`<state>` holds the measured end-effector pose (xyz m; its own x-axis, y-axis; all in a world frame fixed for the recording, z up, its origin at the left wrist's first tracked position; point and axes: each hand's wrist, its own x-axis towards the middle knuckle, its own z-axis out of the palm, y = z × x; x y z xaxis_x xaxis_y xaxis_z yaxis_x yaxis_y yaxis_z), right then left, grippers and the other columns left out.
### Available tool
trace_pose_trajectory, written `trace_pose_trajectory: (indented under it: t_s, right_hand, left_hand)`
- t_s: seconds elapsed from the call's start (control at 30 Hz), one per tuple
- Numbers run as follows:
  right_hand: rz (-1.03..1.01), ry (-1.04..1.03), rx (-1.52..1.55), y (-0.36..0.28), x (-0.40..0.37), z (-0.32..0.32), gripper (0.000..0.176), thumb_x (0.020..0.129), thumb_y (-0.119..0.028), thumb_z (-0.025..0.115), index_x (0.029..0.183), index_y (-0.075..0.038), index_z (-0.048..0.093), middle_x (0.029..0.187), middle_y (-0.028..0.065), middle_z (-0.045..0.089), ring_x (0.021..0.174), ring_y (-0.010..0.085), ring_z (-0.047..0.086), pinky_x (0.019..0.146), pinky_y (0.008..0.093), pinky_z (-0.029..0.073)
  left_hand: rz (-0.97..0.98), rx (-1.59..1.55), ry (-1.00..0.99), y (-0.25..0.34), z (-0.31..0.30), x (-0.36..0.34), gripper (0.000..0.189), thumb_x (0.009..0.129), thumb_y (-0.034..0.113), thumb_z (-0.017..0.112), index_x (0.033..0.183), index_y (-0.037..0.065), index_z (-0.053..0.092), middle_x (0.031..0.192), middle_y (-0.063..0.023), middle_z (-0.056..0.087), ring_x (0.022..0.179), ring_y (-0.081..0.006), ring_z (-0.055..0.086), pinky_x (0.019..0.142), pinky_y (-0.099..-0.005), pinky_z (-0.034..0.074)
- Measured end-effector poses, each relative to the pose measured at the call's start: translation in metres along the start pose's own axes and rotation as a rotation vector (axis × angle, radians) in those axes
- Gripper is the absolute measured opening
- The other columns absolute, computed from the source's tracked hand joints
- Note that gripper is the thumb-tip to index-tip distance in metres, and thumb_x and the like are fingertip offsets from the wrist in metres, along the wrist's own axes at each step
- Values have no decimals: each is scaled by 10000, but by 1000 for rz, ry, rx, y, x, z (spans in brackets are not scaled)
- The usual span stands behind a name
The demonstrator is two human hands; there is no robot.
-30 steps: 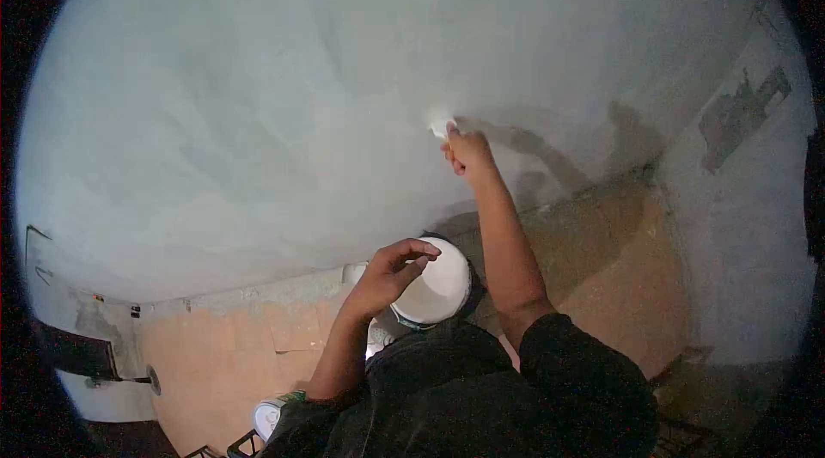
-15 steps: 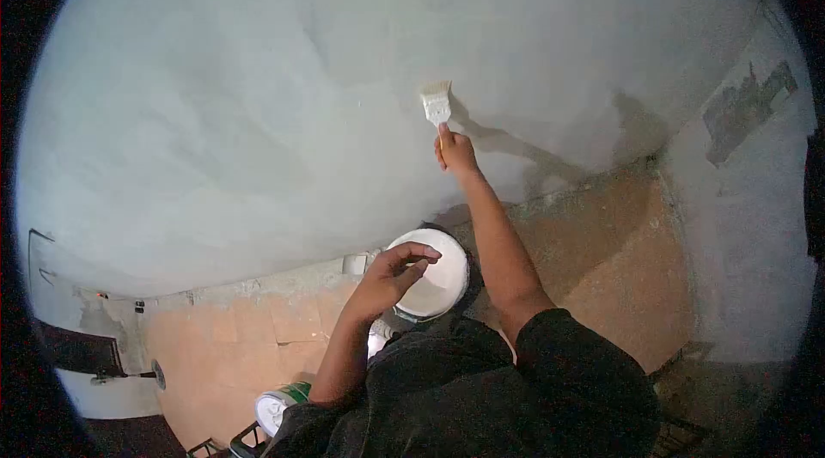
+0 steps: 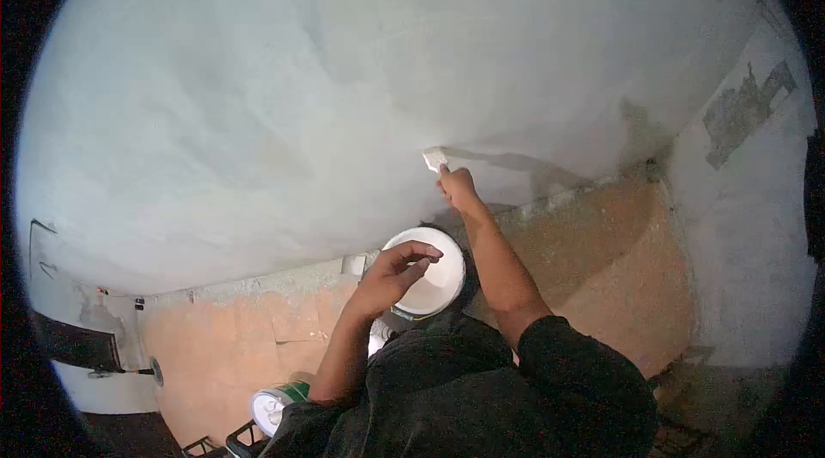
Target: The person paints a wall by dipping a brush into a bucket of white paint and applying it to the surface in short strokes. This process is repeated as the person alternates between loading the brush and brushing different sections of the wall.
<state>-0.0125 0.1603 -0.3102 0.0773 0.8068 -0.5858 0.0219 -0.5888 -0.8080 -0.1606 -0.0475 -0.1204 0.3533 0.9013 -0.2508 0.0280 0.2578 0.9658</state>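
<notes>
My right hand point(image 3: 458, 187) is closed around the handle of a paintbrush point(image 3: 436, 159). The brush's pale, paint-coated head points up at the grey-white wall point(image 3: 258, 114) and appears to touch it. Over a round white bucket point(image 3: 447, 286) hovers my left hand point(image 3: 397, 276), fingers bent forward and the thumb apart from them, with nothing visible between. The bucket stands near the foot of the wall, right in front of my body, and whitish paint shows inside it. Part of its rim is hidden behind my left hand.
A white-lidded tub with a green side point(image 3: 273, 407) stands at lower left, beside a black metal frame point(image 3: 247, 439). Orange-brown floor point(image 3: 232, 338) runs along the wall base. A side wall with a dark bare patch point(image 3: 743, 110) rises at right.
My right hand has moved the paintbrush down the wall, closer to the bucket, and the brush head has tilted. My left hand has stayed over the bucket.
</notes>
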Motion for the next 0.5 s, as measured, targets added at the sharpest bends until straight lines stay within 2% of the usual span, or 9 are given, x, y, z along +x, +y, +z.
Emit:
trace_pose_trajectory:
  t_s: [0.03, 0.1, 0.13, 0.17, 0.23, 0.27, 0.33, 0.43, 0.5]
  right_hand:
    - [-50, -50, 33, -14, -4, 0, 467, 969, -377, 555, 691, -3, 590, 522, 46, 513, 341, 120, 362, 316, 295, 257]
    - [-105, 6, -34, -60, -7, 3, 454, 972, -350, 550, 686, 0, 587, 526, 54, 521, 348, 110, 365, 322, 286, 258]
    - [-87, -12, -66, -101, -34, -5, 423, 974, -330, 544, 718, 3, 592, 552, 68, 542, 352, 104, 367, 323, 282, 254]
    - [-161, -20, -9, -118, -32, -6, 410, 982, -337, 533, 756, -1, 594, 581, 69, 558, 354, 91, 349, 330, 273, 253]
    - [-154, -29, 197, -169, -70, -12, 421, 983, -370, 529, 779, -7, 592, 596, 53, 549, 357, 82, 322, 337, 265, 236]
    - [-159, -30, 196, -182, -84, -15, 421, 983, -370, 529, 779, -7, 592, 596, 53, 549, 357, 82, 322, 337, 265, 236]
    - [-307, -38, 92, -198, -106, -25, 477, 971, -442, 536, 773, -13, 596, 545, 9, 484, 360, 72, 296, 346, 255, 216]
    - [-432, -10, 81, -203, -141, -30, 537, 949, -514, 546, 757, -14, 590, 500, -29, 408, 358, 68, 282, 347, 254, 196]
    - [-468, -7, 109, -185, -128, -25, 563, 941, -536, 545, 740, -12, 588, 489, -36, 392, 357, 66, 277, 346, 255, 194]
  left_hand:
    - [3, 9, -1, 0, 0, 1, 194, 955, 45, 544, 1120, 29, 645, 1100, -43, 634, 1076, -143, 568, 956, -298, 433]
    - [7, 13, 1, 0, -1, 1, 190, 956, 49, 548, 1118, 32, 647, 1108, -44, 630, 1079, -143, 566, 963, -305, 428]
    - [12, 14, 2, -1, -1, 2, 190, 956, 49, 548, 1118, 32, 647, 1108, -44, 630, 1079, -143, 566, 963, -305, 428]
    - [19, 3, 4, -3, -1, 2, 187, 959, 53, 548, 1117, 32, 646, 1106, -43, 631, 1076, -144, 568, 963, -308, 427]
    - [6, 14, 16, 0, 0, 2, 181, 964, 63, 548, 1117, 32, 641, 1103, -41, 634, 1073, -150, 573, 967, -317, 427]
    - [11, 15, 17, -2, -1, 4, 181, 964, 63, 548, 1117, 32, 641, 1103, -41, 634, 1073, -150, 573, 967, -317, 427]
    - [72, 65, 0, -11, -3, 5, 188, 958, 60, 547, 1121, 40, 637, 1123, -53, 657, 1081, -168, 588, 884, -316, 463]
    - [80, 47, 8, -13, -3, 3, 184, 964, 69, 544, 1119, 42, 639, 1121, -50, 659, 1082, -165, 588, 882, -316, 465]
    - [63, 36, 19, -13, 0, 3, 184, 964, 71, 544, 1118, 43, 640, 1121, -50, 659, 1083, -164, 587, 883, -317, 466]
